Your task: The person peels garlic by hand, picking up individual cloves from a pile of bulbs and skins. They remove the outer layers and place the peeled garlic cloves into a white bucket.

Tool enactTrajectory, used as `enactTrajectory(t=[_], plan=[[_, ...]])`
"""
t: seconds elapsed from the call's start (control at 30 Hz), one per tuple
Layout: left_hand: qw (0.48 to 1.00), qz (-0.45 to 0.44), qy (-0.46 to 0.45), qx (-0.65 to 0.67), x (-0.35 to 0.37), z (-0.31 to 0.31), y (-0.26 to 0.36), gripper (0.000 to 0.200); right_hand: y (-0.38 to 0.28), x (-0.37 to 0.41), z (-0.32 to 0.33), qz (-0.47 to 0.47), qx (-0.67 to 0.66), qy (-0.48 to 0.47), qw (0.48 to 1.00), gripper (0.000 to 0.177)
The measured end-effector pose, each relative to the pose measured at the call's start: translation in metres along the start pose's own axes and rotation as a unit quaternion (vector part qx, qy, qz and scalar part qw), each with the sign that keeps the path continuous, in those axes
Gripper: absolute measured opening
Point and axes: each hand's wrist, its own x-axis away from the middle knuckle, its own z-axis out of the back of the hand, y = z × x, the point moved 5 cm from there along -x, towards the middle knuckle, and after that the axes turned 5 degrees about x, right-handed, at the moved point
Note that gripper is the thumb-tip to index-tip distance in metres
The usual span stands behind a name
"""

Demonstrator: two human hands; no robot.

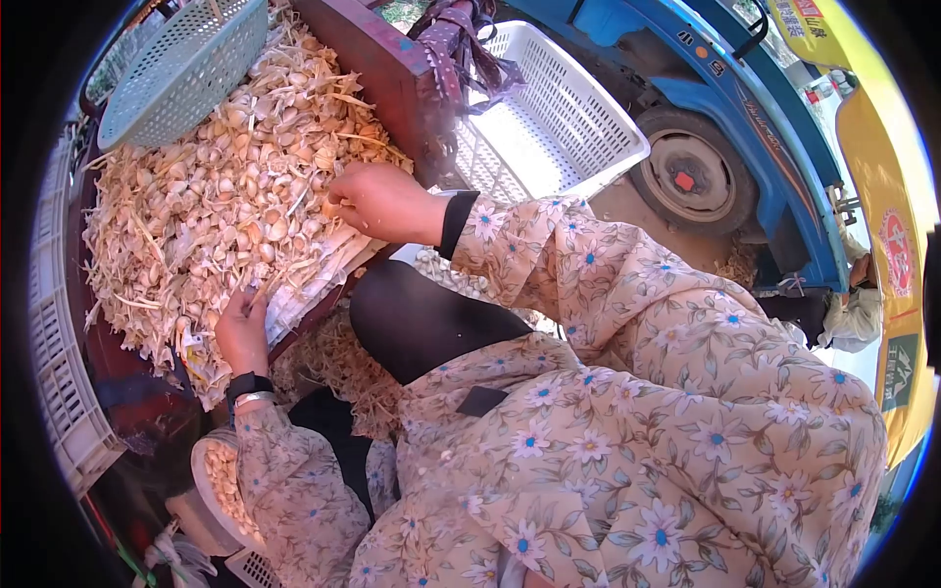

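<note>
A big heap of garlic cloves, mixed with dry skins and stalks, covers the table in front of me. At the heap's right edge is my right hand, its fingers curled closed with the tips against the cloves. Lower down, my left hand is closed in a pinch at the heap's near edge, above a printed paper sheet. Whatever small thing either hand pinches is hidden by the fingers.
A pale green basket tilts on the heap. Beyond the dark red board stands a white basket. A bucket of peeled cloves is by my left sleeve. Skins lie below. A blue vehicle is parked at right.
</note>
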Motion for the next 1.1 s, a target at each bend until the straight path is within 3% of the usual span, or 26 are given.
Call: enactTrajectory(t=[0.23, 0.33, 0.4, 0.57, 0.7, 0.87, 1.1], plan=[[0.979, -0.040, 0.064, 0.191, 0.021, 0.021, 0.000, 0.009, -0.003, -0.024, -0.032, 0.014, 0.204, -0.141, 0.969, 0.015], [0.930, 0.082, 0.039, 0.356, 0.025, 0.018, -0.017, 0.006, -0.005, -0.026, -0.036, 0.008, 0.249, -0.186, 0.951, 0.017], [0.907, 0.078, 0.053, 0.411, 0.027, 0.014, -0.017, 0.006, -0.005, -0.027, -0.034, -0.009, 0.247, -0.198, 0.949, 0.018], [0.875, 0.118, 0.064, 0.465, 0.027, 0.007, -0.026, 0.014, -0.003, -0.029, -0.033, -0.004, 0.236, -0.175, 0.956, 0.018], [0.865, 0.161, 0.056, 0.472, 0.038, 0.014, -0.001, 0.042, 0.003, -0.028, -0.035, -0.015, 0.231, -0.125, 0.965, 0.018], [0.860, 0.194, 0.064, 0.468, 0.052, 0.021, 0.000, 0.042, 0.002, -0.021, -0.027, -0.020, 0.210, -0.146, 0.966, 0.022], [0.835, 0.172, 0.080, 0.516, 0.082, 0.044, 0.008, 0.043, 0.005, -0.017, -0.011, -0.002, 0.073, -0.029, 0.997, 0.018]])
